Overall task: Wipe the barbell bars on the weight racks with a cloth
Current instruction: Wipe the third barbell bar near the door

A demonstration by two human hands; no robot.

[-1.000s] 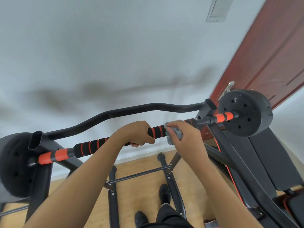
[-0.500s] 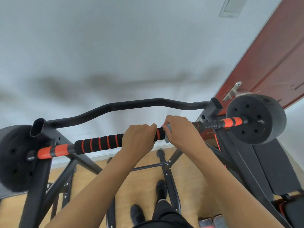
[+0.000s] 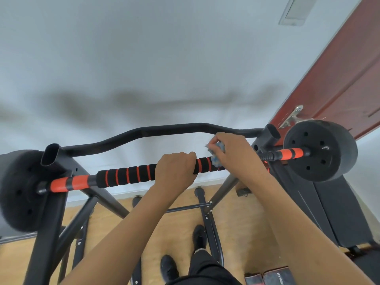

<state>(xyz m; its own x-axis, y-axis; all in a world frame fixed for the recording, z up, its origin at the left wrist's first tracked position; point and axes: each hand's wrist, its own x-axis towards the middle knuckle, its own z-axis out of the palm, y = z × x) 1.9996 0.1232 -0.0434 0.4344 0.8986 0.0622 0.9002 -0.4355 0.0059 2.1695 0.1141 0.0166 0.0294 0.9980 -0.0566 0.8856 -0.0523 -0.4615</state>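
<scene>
White wall (image 3: 164, 58) behind barbell bar (image 3: 127, 176); red door (image 3: 339, 79) right; wooden floor (image 3: 238, 221).

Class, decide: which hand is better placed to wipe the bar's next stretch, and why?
Right, probably. The right hand holds the blue cloth against the barbell bar, beside the stretch running toward the right weight plate. The left hand grips the bar bare, so it suits steadying.

A home gym room: a barbell (image 3: 131, 175) is sitting on a black rack (image 3: 47, 212), wooden floor (image 3: 236, 223) and red door (image 3: 339, 79) showing.
</scene>
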